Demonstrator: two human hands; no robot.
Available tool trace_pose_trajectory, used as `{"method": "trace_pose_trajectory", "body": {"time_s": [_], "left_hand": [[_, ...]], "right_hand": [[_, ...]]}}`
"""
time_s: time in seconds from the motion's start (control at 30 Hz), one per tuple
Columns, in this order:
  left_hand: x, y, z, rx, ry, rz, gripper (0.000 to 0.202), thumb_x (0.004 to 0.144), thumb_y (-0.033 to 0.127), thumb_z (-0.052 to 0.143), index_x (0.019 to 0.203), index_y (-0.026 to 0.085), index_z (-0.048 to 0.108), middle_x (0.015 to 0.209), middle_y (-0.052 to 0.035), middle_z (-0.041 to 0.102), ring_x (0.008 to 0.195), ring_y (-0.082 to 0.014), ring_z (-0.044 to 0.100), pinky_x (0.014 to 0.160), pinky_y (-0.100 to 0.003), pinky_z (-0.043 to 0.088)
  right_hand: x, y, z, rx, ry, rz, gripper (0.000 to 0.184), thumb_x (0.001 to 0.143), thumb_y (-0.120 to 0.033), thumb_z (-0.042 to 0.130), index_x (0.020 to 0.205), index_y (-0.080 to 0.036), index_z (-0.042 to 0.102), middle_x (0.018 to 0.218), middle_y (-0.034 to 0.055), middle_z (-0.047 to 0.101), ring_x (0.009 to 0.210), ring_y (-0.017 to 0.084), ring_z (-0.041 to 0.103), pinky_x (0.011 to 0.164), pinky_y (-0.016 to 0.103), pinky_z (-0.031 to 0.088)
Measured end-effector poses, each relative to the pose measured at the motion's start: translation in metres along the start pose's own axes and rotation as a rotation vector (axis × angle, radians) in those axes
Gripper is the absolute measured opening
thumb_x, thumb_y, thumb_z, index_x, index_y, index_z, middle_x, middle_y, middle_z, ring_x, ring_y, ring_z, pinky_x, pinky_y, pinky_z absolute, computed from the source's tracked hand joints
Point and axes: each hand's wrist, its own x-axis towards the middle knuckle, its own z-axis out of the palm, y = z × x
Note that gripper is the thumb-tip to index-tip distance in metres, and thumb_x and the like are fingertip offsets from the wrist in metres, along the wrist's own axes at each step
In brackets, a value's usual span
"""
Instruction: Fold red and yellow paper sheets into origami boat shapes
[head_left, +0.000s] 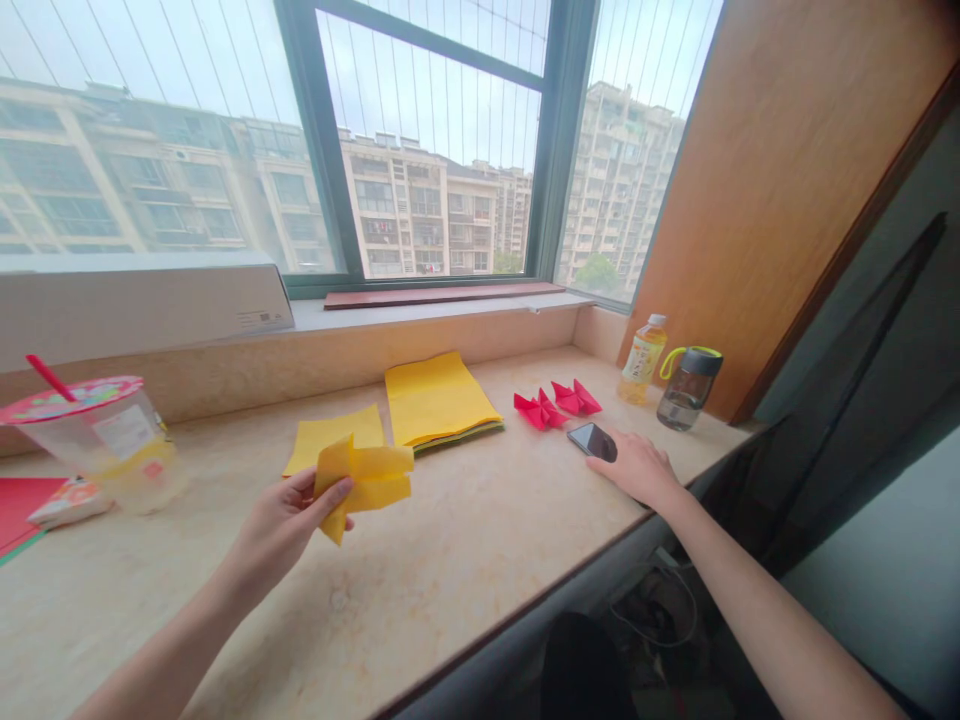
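My left hand (289, 520) is closed on a partly folded yellow paper (367, 480), pinched between thumb and fingers and held just above the stone counter (450, 560). My right hand (637, 465) reaches to the right and rests on the near edge of a dark phone (591, 440) lying flat on the counter; its fingers are mostly hidden. A loose yellow sheet (330, 432) lies behind the held paper. A stack of yellow paper (435, 400) lies further back. Two red folded paper figures (555, 404) sit beside the phone.
A plastic cup with a pink lid and straw (105, 440) stands at the left, with red paper (19, 505) beside it. A yellow drink bottle (643, 360) and a dark water bottle (686, 385) stand at the right corner. A long white box (142, 305) lies on the sill.
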Motion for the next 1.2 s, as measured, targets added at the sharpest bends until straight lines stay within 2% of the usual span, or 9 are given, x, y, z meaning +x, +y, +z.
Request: {"method": "trace_pose_trajectory", "body": {"time_s": [0.3,0.47,0.57,0.63,0.7,0.83,0.97,1.07,1.2], "left_hand": [[0.003,-0.005,0.006,0.054,0.014,0.025,0.046,0.067,0.055,0.073,0.089,0.014,0.071,0.072,-0.0065,0.071,0.055,-0.0185,0.064,0.053,-0.027,0.05],[0.003,-0.01,0.007,0.066,-0.029,0.037,0.047,0.069,0.055,0.073,0.09,0.014,0.071,0.075,-0.007,0.071,0.056,-0.0183,0.063,0.053,-0.027,0.05],[0.003,-0.012,0.007,0.066,-0.033,0.032,0.05,0.069,0.057,0.072,0.094,0.014,0.07,0.077,-0.0069,0.071,0.056,-0.0183,0.064,0.053,-0.027,0.051],[0.004,-0.012,0.008,0.069,-0.028,0.022,0.052,0.068,0.058,0.072,0.096,0.014,0.069,0.077,-0.0066,0.071,0.056,-0.0189,0.064,0.052,-0.028,0.051],[0.004,-0.011,0.009,0.077,-0.02,0.02,0.053,0.067,0.059,0.073,0.097,0.015,0.068,0.077,-0.0063,0.071,0.056,-0.0195,0.065,0.052,-0.028,0.051],[0.002,-0.004,0.009,0.11,0.007,0.045,0.051,0.067,0.059,0.074,0.094,0.016,0.067,0.072,-0.005,0.071,0.061,-0.0209,0.066,0.056,-0.028,0.051],[-0.001,0.007,0.007,0.088,0.071,0.025,0.051,0.068,0.059,0.074,0.095,0.016,0.064,0.066,-0.0009,0.07,0.061,-0.0194,0.063,0.057,-0.026,0.049],[-0.002,0.009,0.002,0.067,0.113,-0.016,0.051,0.07,0.061,0.072,0.09,0.016,0.061,0.062,0.0007,0.068,0.059,-0.0177,0.06,0.054,-0.024,0.046],[-0.002,0.003,0.0,0.058,0.096,-0.089,0.055,0.071,0.065,0.069,0.093,0.015,0.061,0.061,0.0004,0.068,0.058,-0.0171,0.06,0.053,-0.024,0.046]], "right_hand": [[0.007,0.012,0.009,0.064,0.042,-0.046,0.074,0.077,-0.059,0.063,0.134,-0.012,0.052,0.121,0.0193,0.064,0.113,0.034,0.059,0.091,0.039,0.042],[0.002,0.009,0.005,0.047,0.027,-0.025,0.069,0.079,-0.057,0.063,0.131,-0.013,0.054,0.118,0.0191,0.065,0.112,0.035,0.06,0.088,0.041,0.043],[-0.006,-0.006,-0.002,0.029,0.116,-0.032,0.067,0.079,-0.054,0.067,0.135,-0.018,0.052,0.126,0.0189,0.061,0.118,0.038,0.056,0.093,0.049,0.041],[-0.017,-0.03,-0.007,0.082,0.243,-0.117,0.063,0.078,-0.049,0.072,0.133,-0.022,0.055,0.136,0.0178,0.055,0.125,0.038,0.051,0.099,0.054,0.037],[-0.03,-0.066,-0.012,0.242,0.302,-0.325,0.051,0.081,-0.042,0.072,0.127,-0.023,0.059,0.135,0.0134,0.057,0.127,0.032,0.05,0.103,0.049,0.037],[-0.051,-0.16,-0.017,0.53,0.292,-0.804,0.043,0.09,-0.044,0.063,0.126,-0.021,0.06,0.133,0.0127,0.058,0.126,0.024,0.052,0.107,0.042,0.039],[-0.047,-0.243,-0.015,0.48,0.254,-1.208,0.044,0.093,-0.048,0.058,0.128,-0.022,0.057,0.14,0.0129,0.052,0.126,0.025,0.052,0.104,0.042,0.042],[-0.037,-0.278,-0.006,0.426,0.264,-1.343,0.044,0.095,-0.045,0.056,0.131,-0.02,0.054,0.139,0.0132,0.053,0.123,0.026,0.054,0.1,0.04,0.046],[-0.029,-0.289,0.015,0.476,0.25,-1.38,0.037,0.099,-0.035,0.05,0.132,-0.019,0.054,0.141,0.0133,0.05,0.126,0.022,0.052,0.103,0.036,0.045]]}}
